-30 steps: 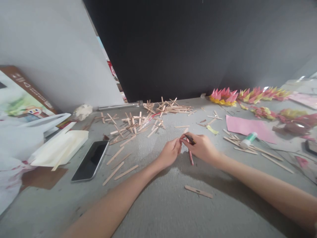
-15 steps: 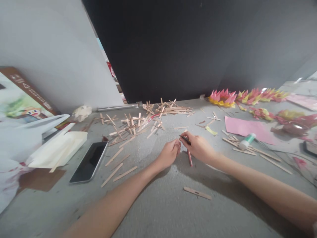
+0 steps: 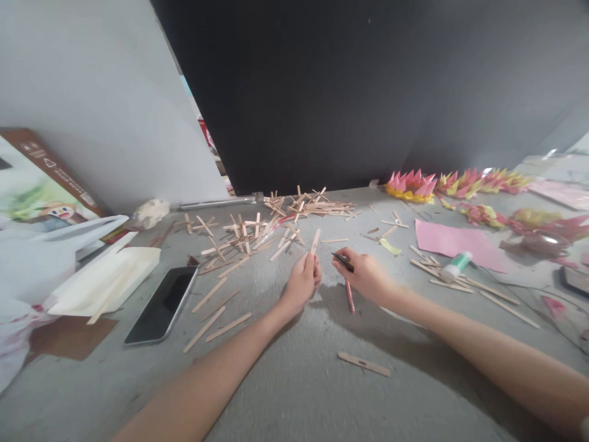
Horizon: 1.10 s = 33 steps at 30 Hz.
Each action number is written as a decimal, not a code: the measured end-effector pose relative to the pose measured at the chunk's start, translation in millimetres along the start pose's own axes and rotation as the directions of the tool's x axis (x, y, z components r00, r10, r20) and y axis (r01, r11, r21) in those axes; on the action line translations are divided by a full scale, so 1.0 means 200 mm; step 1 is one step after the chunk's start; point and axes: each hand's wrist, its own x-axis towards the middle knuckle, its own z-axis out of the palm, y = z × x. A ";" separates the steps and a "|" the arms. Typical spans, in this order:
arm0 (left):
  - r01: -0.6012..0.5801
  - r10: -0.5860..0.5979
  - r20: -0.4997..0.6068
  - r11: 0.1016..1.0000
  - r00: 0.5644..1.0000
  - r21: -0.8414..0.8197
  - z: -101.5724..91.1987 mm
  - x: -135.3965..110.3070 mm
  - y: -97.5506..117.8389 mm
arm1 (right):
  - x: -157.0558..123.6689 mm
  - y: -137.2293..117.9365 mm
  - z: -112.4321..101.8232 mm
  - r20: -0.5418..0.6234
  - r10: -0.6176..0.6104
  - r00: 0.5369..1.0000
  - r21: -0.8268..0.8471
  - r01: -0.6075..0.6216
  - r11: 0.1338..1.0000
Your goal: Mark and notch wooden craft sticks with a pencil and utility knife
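Closed round a wooden craft stick, my left hand holds it upright, its top end sticking out above the fingers. My right hand grips a dark craft knife, which points to the left, a short way from the left hand. Below the right hand a red pencil lies on the grey table. Nearer to me lies a single craft stick with a slot-like dark mark in its middle.
Loose and crossed sticks cover the table ahead. To the left are a phone and an off-white tray. On the right lie pink paper, a glue stick and folded paper flowers. A black panel stands behind.
My left hand has drawn back to the left from the right hand, and the stick in it now shows upright. The right hand stays nearly in place with the knife.
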 end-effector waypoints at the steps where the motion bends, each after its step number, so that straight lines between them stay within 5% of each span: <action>1: -0.012 0.012 0.002 1.000 1.000 0.001 0.00 0.00 0.00 | 0.00 0.00 0.00 -0.004 0.005 1.000 0.021 -0.005 1.000; 19: -0.031 0.031 0.002 1.000 1.000 0.004 -0.01 0.00 -0.01 | 0.01 0.04 -0.01 -0.069 -0.025 0.997 0.264 0.042 0.963; 26: -0.059 0.061 -0.058 0.998 0.996 0.032 -0.02 -0.01 0.02 | -0.03 0.15 0.06 0.018 -0.018 1.000 0.687 0.001 0.726; 29: -0.074 0.076 -0.043 0.997 0.996 0.035 -0.03 -0.01 0.03 | -0.03 0.22 0.09 -0.030 -0.033 0.999 0.769 0.044 0.637; 33: -0.095 0.095 -0.011 0.995 0.995 0.024 -0.03 -0.01 0.03 | -0.01 0.28 0.12 -0.202 0.015 0.979 0.644 0.121 0.756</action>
